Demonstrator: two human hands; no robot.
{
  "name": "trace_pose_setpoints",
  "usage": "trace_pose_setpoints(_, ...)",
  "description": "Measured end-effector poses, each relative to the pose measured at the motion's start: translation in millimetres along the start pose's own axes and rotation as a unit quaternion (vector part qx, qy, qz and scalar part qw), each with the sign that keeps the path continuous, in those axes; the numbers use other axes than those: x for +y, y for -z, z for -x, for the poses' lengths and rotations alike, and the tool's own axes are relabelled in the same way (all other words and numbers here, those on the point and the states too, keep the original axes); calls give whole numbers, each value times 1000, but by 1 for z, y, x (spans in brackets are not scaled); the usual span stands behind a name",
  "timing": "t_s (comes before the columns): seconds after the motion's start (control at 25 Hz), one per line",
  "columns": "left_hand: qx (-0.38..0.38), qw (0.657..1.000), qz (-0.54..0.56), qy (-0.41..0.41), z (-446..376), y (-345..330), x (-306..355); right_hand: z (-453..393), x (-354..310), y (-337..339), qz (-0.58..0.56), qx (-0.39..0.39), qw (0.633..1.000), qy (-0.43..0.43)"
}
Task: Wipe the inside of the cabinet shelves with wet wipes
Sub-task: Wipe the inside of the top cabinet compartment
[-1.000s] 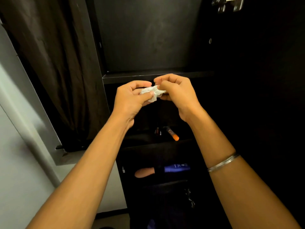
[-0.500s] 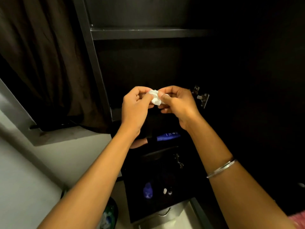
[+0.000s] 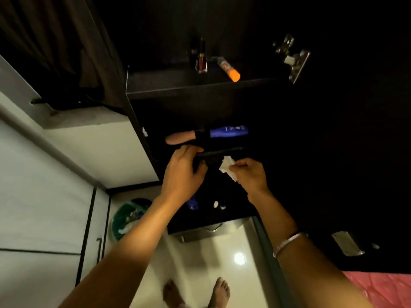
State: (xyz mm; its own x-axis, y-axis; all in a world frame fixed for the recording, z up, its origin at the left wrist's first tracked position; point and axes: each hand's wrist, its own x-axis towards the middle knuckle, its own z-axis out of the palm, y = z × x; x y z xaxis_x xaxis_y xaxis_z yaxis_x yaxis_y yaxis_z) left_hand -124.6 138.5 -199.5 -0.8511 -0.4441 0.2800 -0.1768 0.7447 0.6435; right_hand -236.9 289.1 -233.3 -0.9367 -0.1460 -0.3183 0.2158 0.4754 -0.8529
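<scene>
From the head camera, the person's right hand (image 3: 248,174) pinches a crumpled white wet wipe (image 3: 228,167) between curled fingers, just in front of a dark cabinet shelf edge (image 3: 222,152). The left hand (image 3: 184,172) curls round a black object (image 3: 201,162) at that same edge; what it is cannot be told. A blue bottle (image 3: 229,131) lies on the shelf above it, and higher up an orange-capped tube (image 3: 229,68) lies beside a dark red bottle (image 3: 201,61).

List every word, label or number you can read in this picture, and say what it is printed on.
None can be read.
Blue bottle: white print, too blurred to read.
Orange-capped tube: a printed label, too small to read.
Dark red bottle: a gold band, no legible text.
Wet wipe in the right hand: no print visible.
</scene>
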Motion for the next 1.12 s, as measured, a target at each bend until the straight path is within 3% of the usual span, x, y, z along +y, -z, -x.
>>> trace_pose_setpoints(0.16, -53, 992, -108, -34, 19, -41, -39, -28, 75, -18, 151, 34, 988, -16)
trace_pose_setpoints(0.36, -89, 983, -156, -32, 21, -77, -81, -67, 149, -39, 275, 44, 960, 15)
trace_pose_setpoints(0.48, -78, 983, -160, -39, 20, -93, -98, -89, 187, -49, 377, 19, 925, 36)
trace_pose_setpoints(0.64, -63, 987, -148, -29, 23, -104, -109, -103, 223, -65, 426, -45, 903, 39)
trace_pose_setpoints(0.92, -53, 989, -133, -28, 23, -97, -101, -94, 213, -60, 389, -59, 919, 26)
trace_pose_setpoints(1.12, -27, 993, -110, -44, 9, -61, -61, -61, 133, -19, 347, 41, 932, 93)
